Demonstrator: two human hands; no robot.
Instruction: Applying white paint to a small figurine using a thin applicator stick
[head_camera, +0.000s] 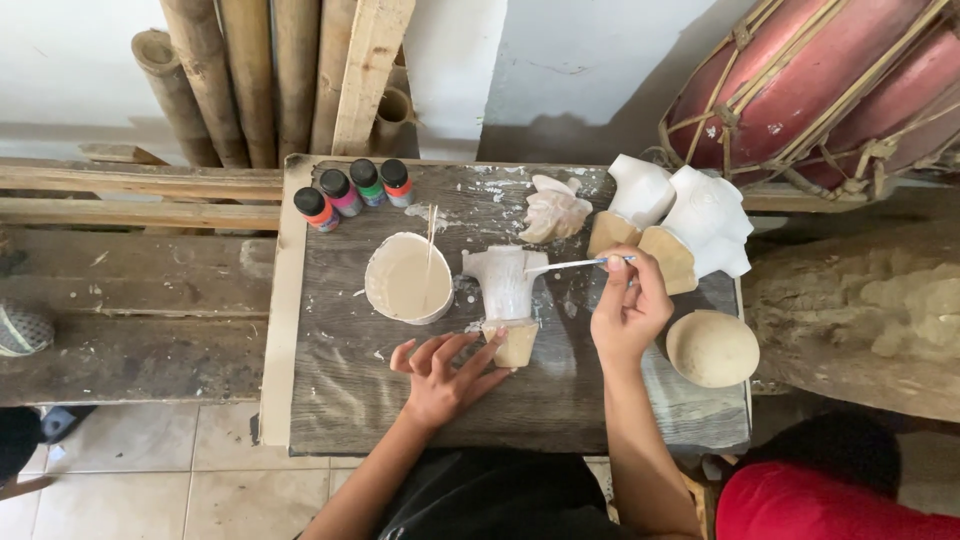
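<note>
We work at a dark wooden desk (350, 390) with a small carved figure (506, 290) lying near its middle, painted white on its far part and bare wood at its near base. Its long axis runs near to far, base toward us. Our left hand (445, 375) rests spread on the desk, fingers touching the bare base and steadying it rather than closing around it. Our right hand (628, 305) sits just right of the figure and pinches a thin brush (570, 265), which lies left to right, its tip meeting the white upper part of the figure. So the figure lies to the left of the brush hand and just beyond the left hand, which is the nearer one.

Just left of the figure stands a round bowl of white paint (405, 280) with a stick in it. Four small paint bottles (352, 192) line the far left. Other white carved pieces (690, 225) stand far right, and a bare wooden dome (712, 348) lies right of our brush hand.
</note>
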